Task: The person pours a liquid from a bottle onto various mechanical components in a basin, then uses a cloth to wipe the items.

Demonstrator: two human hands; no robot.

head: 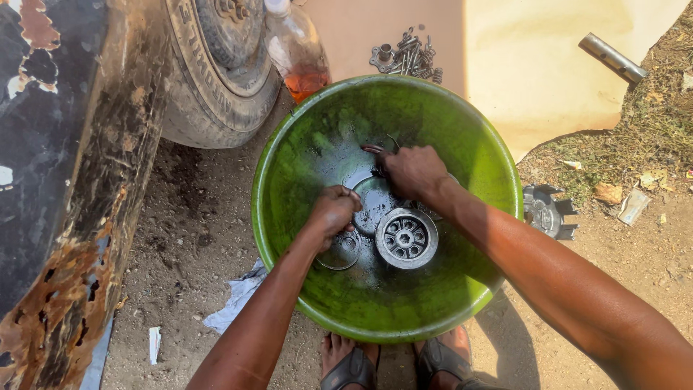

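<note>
A big green plastic basin (462,137) stands on the dirt ground with dark oily liquid and round metal machine parts in it. My left hand (333,211) is closed on the edge of a round metal plate (375,202) near the basin's middle. My right hand (411,170) grips the same plate from the far side, fingers curled over its rim. A round metal hub with several holes (406,237) lies just below the plate. A smaller disc (341,250) sits under my left wrist.
A rusty vehicle body (65,180) and a tyre (216,79) fill the left. A plastic bottle with orange liquid (297,54), a pile of bolts (408,58) on cardboard, a metal tube (612,58), a finned part (548,211), a rag (234,300), my sandalled feet (393,361).
</note>
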